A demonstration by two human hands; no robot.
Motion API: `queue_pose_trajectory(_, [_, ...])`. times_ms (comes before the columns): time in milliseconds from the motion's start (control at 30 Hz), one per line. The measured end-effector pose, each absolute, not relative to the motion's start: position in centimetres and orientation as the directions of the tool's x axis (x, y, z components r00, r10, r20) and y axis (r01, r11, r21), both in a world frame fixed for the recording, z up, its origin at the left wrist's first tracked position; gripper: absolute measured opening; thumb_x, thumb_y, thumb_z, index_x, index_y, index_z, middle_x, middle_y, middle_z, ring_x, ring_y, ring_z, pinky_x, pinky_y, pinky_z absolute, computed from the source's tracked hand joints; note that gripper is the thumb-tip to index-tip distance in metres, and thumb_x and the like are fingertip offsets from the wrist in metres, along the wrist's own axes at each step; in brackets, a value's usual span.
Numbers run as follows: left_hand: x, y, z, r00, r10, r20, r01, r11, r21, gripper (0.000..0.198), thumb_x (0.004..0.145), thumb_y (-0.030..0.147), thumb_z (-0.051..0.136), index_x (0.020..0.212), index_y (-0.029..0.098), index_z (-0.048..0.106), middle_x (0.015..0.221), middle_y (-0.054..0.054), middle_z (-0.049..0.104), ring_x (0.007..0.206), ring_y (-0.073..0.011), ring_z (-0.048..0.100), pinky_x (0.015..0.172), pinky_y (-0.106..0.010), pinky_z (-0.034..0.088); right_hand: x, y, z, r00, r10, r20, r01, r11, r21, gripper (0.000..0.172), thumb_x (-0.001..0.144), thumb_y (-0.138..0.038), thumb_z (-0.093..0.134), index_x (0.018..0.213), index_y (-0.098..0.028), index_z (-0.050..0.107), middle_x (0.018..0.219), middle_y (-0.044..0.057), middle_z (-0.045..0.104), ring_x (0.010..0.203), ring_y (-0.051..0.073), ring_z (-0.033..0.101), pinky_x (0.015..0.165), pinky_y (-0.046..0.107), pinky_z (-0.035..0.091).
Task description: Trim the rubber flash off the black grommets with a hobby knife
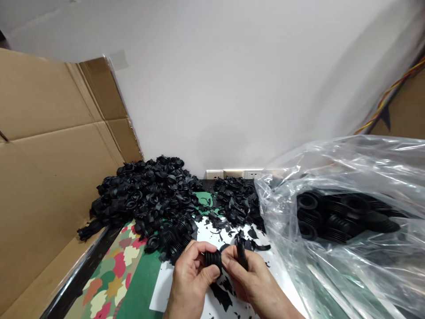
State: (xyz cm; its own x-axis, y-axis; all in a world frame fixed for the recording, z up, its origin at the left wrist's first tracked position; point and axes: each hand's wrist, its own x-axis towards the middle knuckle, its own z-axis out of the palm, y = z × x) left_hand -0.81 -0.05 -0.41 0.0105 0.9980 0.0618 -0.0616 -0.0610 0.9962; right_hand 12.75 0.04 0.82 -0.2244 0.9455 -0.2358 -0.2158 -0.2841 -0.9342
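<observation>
Fingers of the left hand (191, 277) are curled around a small ribbed black rubber part (213, 259), with the thumb pressed against its near side, so the part is clamped between thumb and fingertips at the near centre of the scene. Its right edge is touched by the fingertips of the right hand (249, 278), whose remaining fingers are closed around a thin dark tool (241, 253) that stands up just right of the part. Both hands are held over a white sheet (159, 294) strewn with black offcuts (222, 296). Farther away and to the left, a large heap of similar rubber parts (149, 197) is piled against a cardboard box (49, 155). To the right, more parts are seen inside a clear plastic bag (348, 248)
</observation>
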Motion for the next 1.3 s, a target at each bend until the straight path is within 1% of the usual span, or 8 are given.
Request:
queue_pose_trajectory(200, [-1.0, -0.3, -1.1, -0.002, 1.000, -0.021, -0.090, 0.021, 0.996, 0.018, 0.066, 0.015, 0.069, 0.083, 0.017, 0.062, 0.061, 0.003, 0.056, 0.056, -0.0115, 0.047, 0.053, -0.020, 0.039, 12.5, -0.1, 0.6, -0.234, 0.933, -0.272, -0.243, -0.327, -0.913, 0.037, 0.070, -0.052, 0.061, 0.061, -0.020, 0.042, 0.044, -0.012, 0.025, 0.041, 0.005, 0.015, 0.040, 0.021, 0.011])
queue_pose_trajectory(533, [-0.9, -0.3, -0.4, -0.045, 0.995, 0.091, 0.067, -0.088, 0.994, 0.014, 0.064, 0.009, 0.063, 0.075, 0.018, 0.064, 0.072, 0.002, 0.056, 0.064, -0.0139, 0.049, 0.057, -0.022, 0.040, 12.2, -0.1, 0.5, -0.200, 0.940, -0.275, -0.238, -0.319, -0.917, 0.038, 0.068, -0.051, 0.065, 0.060, -0.019, 0.046, 0.039, -0.012, 0.025, 0.036, 0.004, 0.017, 0.037, 0.021, 0.009])
queue_pose_trajectory(700, [-0.8, -0.4, -0.4, -0.055, 0.995, 0.081, 0.052, -0.078, 0.996, 0.013, 0.063, 0.008, 0.063, 0.072, 0.018, 0.065, 0.069, 0.003, 0.056, 0.061, -0.0127, 0.048, 0.055, -0.020, 0.040, 12.2, -0.2, 0.5, -0.207, 0.942, -0.265, -0.257, -0.314, -0.914, 0.044, 0.065, -0.058, 0.067, 0.060, -0.018, 0.049, 0.039, -0.012, 0.025, 0.036, 0.004, 0.016, 0.036, 0.021, 0.008])
queue_pose_trajectory(800, [-0.7, -0.2, -0.3, -0.061, 0.997, 0.050, -0.017, -0.051, 0.999, 0.011, 0.062, 0.010, 0.068, 0.071, 0.017, 0.064, 0.064, 0.003, 0.055, 0.057, -0.0112, 0.049, 0.052, -0.020, 0.040, 12.4, -0.3, 0.5, -0.206, 0.950, -0.235, -0.262, -0.285, -0.922, 0.046, 0.064, -0.060, 0.067, 0.063, -0.016, 0.054, 0.040, -0.012, 0.026, 0.037, 0.004, 0.018, 0.036, 0.020, 0.008])
queue_pose_trajectory(900, [-0.9, -0.1, -0.3, -0.018, 0.999, -0.043, -0.151, 0.040, 0.988, 0.016, 0.063, 0.018, 0.074, 0.075, 0.016, 0.062, 0.056, 0.002, 0.059, 0.051, -0.0111, 0.052, 0.050, -0.020, 0.041, 12.9, -0.3, 0.6, -0.211, 0.953, -0.217, -0.263, -0.269, -0.926, 0.047, 0.063, -0.060, 0.068, 0.067, -0.014, 0.060, 0.043, -0.010, 0.030, 0.038, 0.004, 0.019, 0.036, 0.020, 0.012])
queue_pose_trajectory(1067, [-1.4, 0.3, -0.3, 0.085, 0.977, -0.194, -0.472, 0.211, 0.856, 0.028, 0.065, 0.033, 0.078, 0.079, 0.014, 0.062, 0.055, -0.003, 0.066, 0.043, -0.0137, 0.058, 0.040, -0.019, 0.040, 13.7, -0.1, 0.6, -0.215, 0.954, -0.210, -0.349, -0.276, -0.896, 0.047, 0.062, -0.061, 0.069, 0.072, -0.015, 0.062, 0.044, -0.012, 0.025, 0.039, 0.004, 0.017, 0.036, 0.017, 0.017])
queue_pose_trajectory(1167, [-1.7, 0.6, -0.3, 0.124, 0.971, -0.203, -0.603, 0.236, 0.762, 0.029, 0.060, 0.033, 0.081, 0.073, 0.014, 0.064, 0.061, -0.004, 0.068, 0.041, -0.0131, 0.059, 0.035, -0.017, 0.036, 13.8, 0.0, 0.2, -0.200, 0.955, -0.218, -0.399, -0.283, -0.872, 0.050, 0.063, -0.063, 0.068, 0.074, -0.014, 0.061, 0.045, -0.011, 0.030, 0.037, 0.003, 0.020, 0.035, 0.017, 0.020])
queue_pose_trajectory(1300, [-1.8, 0.6, -0.3, 0.153, 0.970, -0.187, -0.650, 0.241, 0.721, 0.025, 0.063, 0.033, 0.079, 0.073, 0.014, 0.066, 0.064, -0.004, 0.069, 0.041, -0.0121, 0.060, 0.035, -0.016, 0.037, 13.8, -0.1, 0.0, -0.207, 0.961, -0.184, -0.409, -0.256, -0.876, 0.050, 0.067, -0.065, 0.062, 0.078, -0.016, 0.060, 0.046, -0.011, 0.034, 0.035, 0.003, 0.021, 0.034, 0.017, 0.021])
